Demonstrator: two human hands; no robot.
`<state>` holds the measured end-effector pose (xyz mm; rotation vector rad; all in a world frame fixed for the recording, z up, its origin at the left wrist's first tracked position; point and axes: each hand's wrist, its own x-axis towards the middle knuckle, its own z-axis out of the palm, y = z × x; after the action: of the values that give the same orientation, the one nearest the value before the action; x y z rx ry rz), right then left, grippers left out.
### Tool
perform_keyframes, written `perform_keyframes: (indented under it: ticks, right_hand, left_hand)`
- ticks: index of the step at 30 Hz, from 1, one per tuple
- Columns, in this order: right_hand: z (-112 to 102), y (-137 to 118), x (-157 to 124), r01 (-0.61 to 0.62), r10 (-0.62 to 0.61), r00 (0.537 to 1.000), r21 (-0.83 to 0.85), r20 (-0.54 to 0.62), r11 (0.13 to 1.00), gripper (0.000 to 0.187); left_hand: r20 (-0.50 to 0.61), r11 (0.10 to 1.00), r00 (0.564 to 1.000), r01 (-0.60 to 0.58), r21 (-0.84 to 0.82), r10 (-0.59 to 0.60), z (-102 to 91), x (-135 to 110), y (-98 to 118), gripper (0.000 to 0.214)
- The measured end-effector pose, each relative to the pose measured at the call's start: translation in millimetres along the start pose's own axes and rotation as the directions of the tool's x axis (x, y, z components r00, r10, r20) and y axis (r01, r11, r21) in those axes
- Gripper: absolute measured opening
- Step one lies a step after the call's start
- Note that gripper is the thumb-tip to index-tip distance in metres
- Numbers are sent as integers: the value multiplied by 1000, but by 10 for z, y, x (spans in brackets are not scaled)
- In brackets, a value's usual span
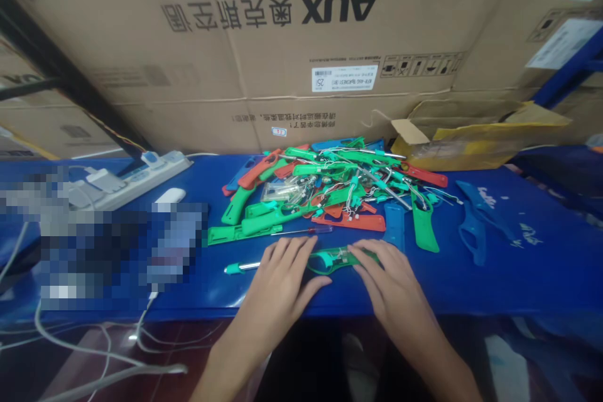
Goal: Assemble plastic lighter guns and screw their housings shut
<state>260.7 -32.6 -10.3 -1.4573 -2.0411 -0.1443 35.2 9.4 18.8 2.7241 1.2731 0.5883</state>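
A green plastic lighter body [335, 259] with a metal nozzle sticking out to the left lies flat near the front edge of the blue table [471, 282]. My left hand [280, 279] rests on its left part, fingers stretched flat and pressing down. My right hand [384, 279] lies on its right end, fingers flat too. Just behind the hands sits a heap of green, red and blue lighter shells [330, 191] with wires and metal tubes. A thin red-handled screwdriver [301, 232] lies between the heap and my hands.
Blue shells [480, 217] lie at the right. A white power strip [136, 179] with plugs, a white mouse [170, 195] and cables occupy the left. Large cardboard boxes [301, 44] wall the back; an open yellow-lined box [471, 135] sits back right.
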Motion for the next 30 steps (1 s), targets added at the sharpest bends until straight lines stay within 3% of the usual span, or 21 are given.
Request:
perform_keyframes:
  ticks: [5,10,14,16,21,25,30]
  right_hand:
    - [-164,38,-18,-69,69,996,10,-61,998,36]
    - [-290,163,-141,-214,208,965,-21,-160,977,28]
    - [-337,396,-204,-378,349,883,-33,-314,925,29]
    - [-358,521,-194,-424,384,852,-38,-355,905,34]
    - [-317,541,-121,-405,380,888,-48,-258,913,36]
    - [-229,338,-130,-346,328,929,-92,-171,934,37]
    - [-250,324,-199,-139,140,990,-134,-1,981,36]
  left_hand:
    - [-26,1000,1000,-13,-24,12,-7,-22,-40,52]
    - [-97,1000,995,20,23,-18,-75,-27,-111,47]
    - [-256,967,955,196,163,-151,-127,13,-348,39]
    - [-212,962,961,216,167,-179,-158,62,-528,36]
    - [-73,966,982,187,176,-176,-231,222,-824,26]
    - [-92,954,973,225,199,-210,-245,312,-811,24]
    - [-151,929,944,317,190,-292,-292,355,-805,22]
